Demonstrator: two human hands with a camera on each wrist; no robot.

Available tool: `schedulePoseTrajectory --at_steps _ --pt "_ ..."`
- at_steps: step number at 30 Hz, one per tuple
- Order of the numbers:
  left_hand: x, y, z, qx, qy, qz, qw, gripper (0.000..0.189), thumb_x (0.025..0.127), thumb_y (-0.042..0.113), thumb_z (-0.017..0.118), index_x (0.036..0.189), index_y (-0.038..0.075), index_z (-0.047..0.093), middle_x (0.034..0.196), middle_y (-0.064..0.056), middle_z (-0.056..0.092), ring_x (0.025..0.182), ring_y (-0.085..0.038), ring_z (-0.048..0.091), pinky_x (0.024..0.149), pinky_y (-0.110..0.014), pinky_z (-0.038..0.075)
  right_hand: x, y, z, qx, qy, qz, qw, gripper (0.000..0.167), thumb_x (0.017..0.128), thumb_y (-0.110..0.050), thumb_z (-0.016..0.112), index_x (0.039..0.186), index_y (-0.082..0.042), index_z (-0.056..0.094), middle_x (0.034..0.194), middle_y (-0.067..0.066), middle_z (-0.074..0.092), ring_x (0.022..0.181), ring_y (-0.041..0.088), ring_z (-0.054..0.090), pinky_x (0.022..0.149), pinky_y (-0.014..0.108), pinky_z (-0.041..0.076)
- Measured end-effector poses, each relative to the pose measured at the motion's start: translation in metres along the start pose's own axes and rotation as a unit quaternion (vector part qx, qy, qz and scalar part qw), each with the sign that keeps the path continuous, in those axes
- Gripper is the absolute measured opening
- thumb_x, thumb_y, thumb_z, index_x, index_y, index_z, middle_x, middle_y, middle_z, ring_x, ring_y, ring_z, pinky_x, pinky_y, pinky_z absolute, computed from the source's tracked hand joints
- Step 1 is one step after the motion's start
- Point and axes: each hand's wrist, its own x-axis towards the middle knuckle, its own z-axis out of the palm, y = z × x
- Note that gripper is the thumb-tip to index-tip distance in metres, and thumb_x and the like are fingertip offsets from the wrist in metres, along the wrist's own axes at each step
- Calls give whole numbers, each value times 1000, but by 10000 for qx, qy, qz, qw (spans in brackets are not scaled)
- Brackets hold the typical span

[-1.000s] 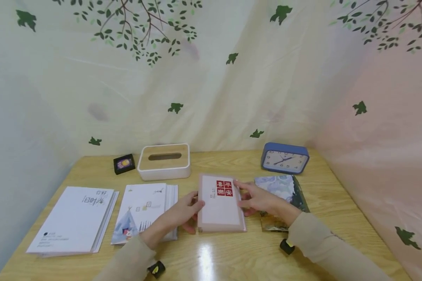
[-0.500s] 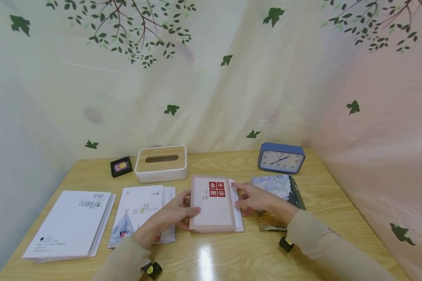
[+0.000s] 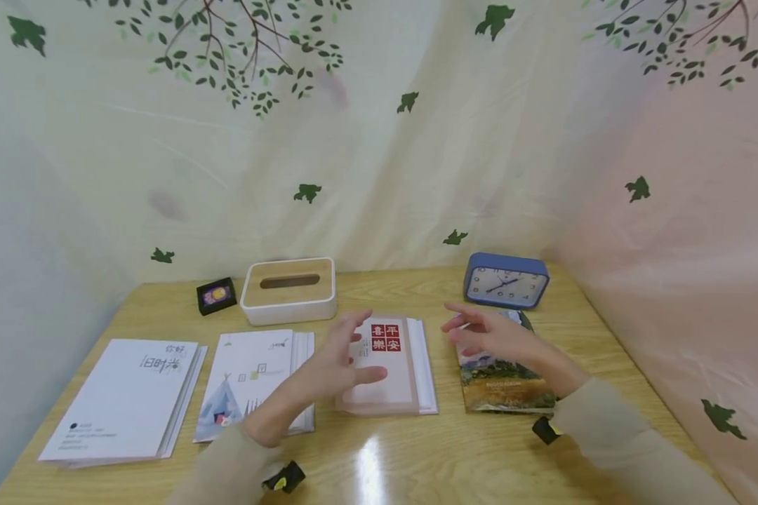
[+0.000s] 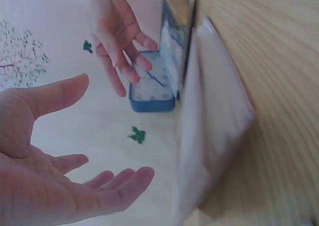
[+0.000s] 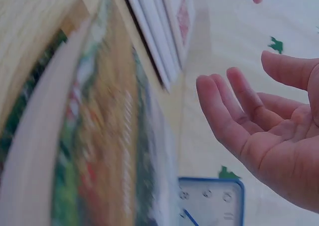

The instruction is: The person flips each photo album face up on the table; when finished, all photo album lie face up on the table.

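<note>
A pale pink album [image 3: 385, 393] with a red four-character block on its cover lies in the middle of the table. My left hand [image 3: 328, 361] hovers over its left side, thumb and fingers spread and holding nothing. To the right lies a photo album [image 3: 508, 396] with a landscape painting on its cover. Above its upper part is my right hand [image 3: 499, 340], fingers loosely bent and nothing in them. In the left wrist view the pink album [image 4: 219, 86] appears beyond the left palm; the right wrist view shows the landscape album's [image 5: 104, 121] cover slightly lifted off its pages.
Left of the hands lie a white album [image 3: 255, 358] with a tent drawing and a larger white album [image 3: 126, 400]. Along the back stand a small black box [image 3: 216, 296], a tissue box [image 3: 290, 312] and a blue clock [image 3: 507, 282]. A printed curtain [image 3: 379, 140] hangs behind.
The left hand has let go of the pink album and risen; the album had shifted slightly left, baring its right-hand pages. The right hand has lifted off its edge and moved right over the landscape album.
</note>
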Motion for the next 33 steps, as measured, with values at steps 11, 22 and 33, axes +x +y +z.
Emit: schedulePoseTrajectory --at_steps 11,22,33 --pt "26 30 41 -471 -653 -76 9967 97 85 24 85 161 18 25 161 -12 25 140 -37 39 109 -54 41 -39 4 -47 -1241 1738 -692 9745 59 105 -17 59 158 -9 34 140 21 56 119 21 60 85 24 56" --pt "56 18 101 -1144 -626 -608 9896 99 86 17 83 162 17 21 164 -15 17 143 -43 34 108 -50 43 -75 53 -68 -976 1858 335 9772 77 103 -23 62 160 1 16 151 39 30 129 59 44 87 52 57" --pt "66 6 135 -1982 -806 -1105 9706 109 81 6 86 163 14 15 151 -23 37 122 -36 54 73 -43 61 -90 81 -63 -183 1494 962 9839 85 103 -29 62 161 1 7 154 42 21 134 57 39 87 45 59"
